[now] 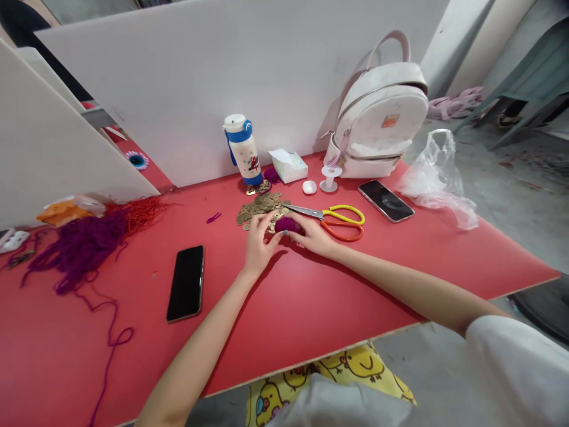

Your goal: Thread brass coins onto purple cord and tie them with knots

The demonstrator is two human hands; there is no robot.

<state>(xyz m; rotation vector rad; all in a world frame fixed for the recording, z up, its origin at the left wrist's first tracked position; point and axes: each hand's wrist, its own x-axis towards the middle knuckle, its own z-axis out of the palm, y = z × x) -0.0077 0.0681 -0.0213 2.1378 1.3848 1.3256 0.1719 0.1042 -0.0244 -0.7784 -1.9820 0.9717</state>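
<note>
A small wound bundle of purple yarn [287, 225] is between my two hands over the red table. My left hand [260, 243] is closed, with thumb and fingers curled at the bundle's left side. From the other side my right hand [315, 236] pinches it, and both thumbs meet at its near edge. Just beyond the fingers lies a pile of flat brass-coloured coin-like discs [260, 206]. Scissors [326, 214] with yellow and orange handles rest behind my right hand, blades pointing left at the discs. My fingers partly hide the bundle and some discs.
Loose purple yarn [84, 240] and red strands [144, 213] lie left, near a dark phone [185, 283]. Along the back stand a bottle [243, 151], tissue pack [288, 166], white spool [329, 179] and backpack [377, 124]. Another phone [386, 200] and a plastic bag [438, 178] lie right.
</note>
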